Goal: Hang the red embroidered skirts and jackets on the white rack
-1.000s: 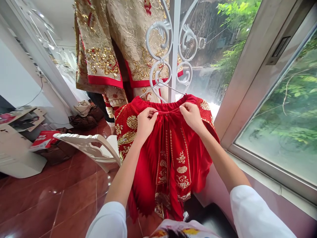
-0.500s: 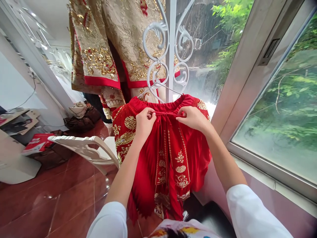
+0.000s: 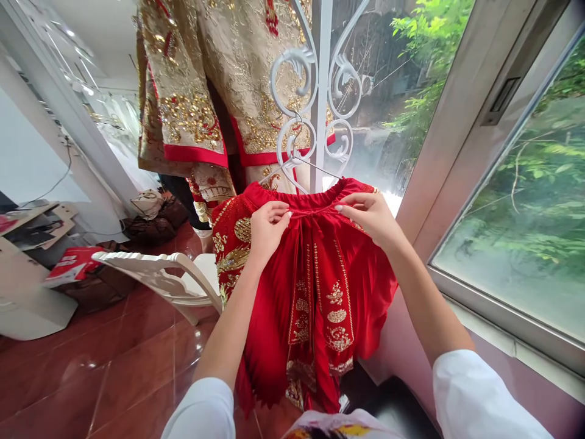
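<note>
A red pleated skirt (image 3: 274, 299) with gold embroidery hangs from a thin wire hanger (image 3: 296, 143) on a white scrolled metal frame (image 3: 292, 79). At the left part of its waist, my left hand (image 3: 269, 228) pinches the red fabric between thumb and fingers. My right hand (image 3: 368, 216) pinches the waist fabric on the other side, thumb and forefinger together. Between the two hands the red waist edge (image 3: 313, 212) is drawn into a taut line. Embroidered panels (image 3: 320, 305) fall below it down the front.
Behind the frame hangs a gold and cream embroidered garment (image 3: 256, 91) with red trim. A white chair (image 3: 155, 274) stands to the left on the tiled floor (image 3: 137, 366). The window frame (image 3: 461, 158) rises close on the right. Bags (image 3: 155, 222) lie at the back left.
My right hand has shifted right and its fingers have straightened, still pinching the waist fabric. My left hand stays in nearly the same place. The whole view has moved slightly.
</note>
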Motion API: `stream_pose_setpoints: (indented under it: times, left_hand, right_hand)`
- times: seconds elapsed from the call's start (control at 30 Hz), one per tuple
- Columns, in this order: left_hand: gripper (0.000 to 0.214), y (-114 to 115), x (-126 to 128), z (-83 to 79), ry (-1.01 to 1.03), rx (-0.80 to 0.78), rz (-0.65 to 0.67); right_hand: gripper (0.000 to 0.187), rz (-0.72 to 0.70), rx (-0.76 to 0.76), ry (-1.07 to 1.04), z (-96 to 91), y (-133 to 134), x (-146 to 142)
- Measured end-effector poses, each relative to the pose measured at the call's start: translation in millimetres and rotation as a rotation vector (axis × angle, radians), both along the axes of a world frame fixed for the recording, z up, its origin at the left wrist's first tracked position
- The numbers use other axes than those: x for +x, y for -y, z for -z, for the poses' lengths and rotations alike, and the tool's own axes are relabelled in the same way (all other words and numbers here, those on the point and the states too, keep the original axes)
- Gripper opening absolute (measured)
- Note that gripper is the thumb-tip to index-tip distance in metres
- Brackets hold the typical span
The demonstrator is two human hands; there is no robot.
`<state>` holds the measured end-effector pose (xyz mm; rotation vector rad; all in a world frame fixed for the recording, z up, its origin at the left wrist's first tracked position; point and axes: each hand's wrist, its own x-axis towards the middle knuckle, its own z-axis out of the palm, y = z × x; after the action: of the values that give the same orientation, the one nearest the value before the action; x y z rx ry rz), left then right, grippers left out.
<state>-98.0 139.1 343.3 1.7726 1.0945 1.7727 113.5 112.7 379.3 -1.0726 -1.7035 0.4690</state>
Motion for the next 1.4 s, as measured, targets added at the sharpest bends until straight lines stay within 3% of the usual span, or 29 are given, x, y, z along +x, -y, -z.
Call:
stream_pose_setpoints:
  times: [0.07,0.1,0.17,0.23,0.37,0.47,0.53,0.67,0.8,0.9,1.03,1.17,1.3,1.4]
  left_hand:
    - [0.023,0.0,-1.2,-4.5,0.126,-0.102,0.163]
    - [0.024,-0.4,-2.6,-6.4,0.167,-0.137,0.23]
    - [0.024,-1.4,-7.0,-8.8,0.203,-0.168,0.304]
    - [0.02,-1.9,-12.6,-9.2,0.169,-0.154,0.29]
    - [0.007,-0.3,-24.5,-11.9,-0.116,-0.018,0.139]
    - [0.012,-1.1,-39.8,-22.4,-0.333,0.251,-0.195]
    - [0.022,-4.6,-53.7,-30.8,-0.484,0.327,-0.386]
    - [0.04,-15.7,-74.3,-37.2,-0.647,0.184,-0.403]
    - [0.033,-27.3,-77.9,-34.4,-0.524,0.184,-0.437]
    - [0.028,-39.3,-81.4,-34.9,-0.383,0.186,-0.364]
    - [0.031,-59.6,-91.3,-35.5,-0.171,0.103,-0.169]
    - [0.035,-73.9,-98.3,-39.9,0.051,-0.022,-0.056]
    - [0.032,-78.8,-106.6,-51.6,-0.045,-0.341,0.162]
    - [0.03,-81.0,-116.6,-55.1,-0.146,-0.497,0.241]
  right_hand:
    - [0.028,-0.187,-0.136,-0.175,-0.9,-2.2,5.6]
    - [0.03,-0.214,-0.176,-0.235,-0.5,-5.4,9.1]
    - [0.03,-0.175,-0.197,-0.28,2.3,-14.4,18.3]
    - [0.03,-0.1,-0.199,-0.242,6.3,-22.8,28.5]
    - [0.033,-0.066,-0.115,-0.124,9.1,-27.7,43.5]
    - [0.035,0.057,0.166,-0.077,2.2,-32.6,51.8]
    - [0.036,0.136,0.358,0.034,-3.0,-43.7,58.0]
    - [0.038,0.09,0.485,0.316,-2.2,-74.3,63.0]
    - [0.021,0.141,0.481,0.245,5.0,-92.3,54.4]
    - [0.018,0.124,0.394,0.085,0.8,-97.8,51.2]
    - [0.019,0.005,0.212,-0.006,-19.9,-103.5,56.8]
    - [0.017,-0.124,-0.173,-0.057,-49.0,-111.3,62.7]
    - [0.018,-0.324,-0.622,0.022,-68.2,-122.5,64.6]
    - [0.021,-0.413,-0.645,0.066,-65.6,-128.9,68.3]
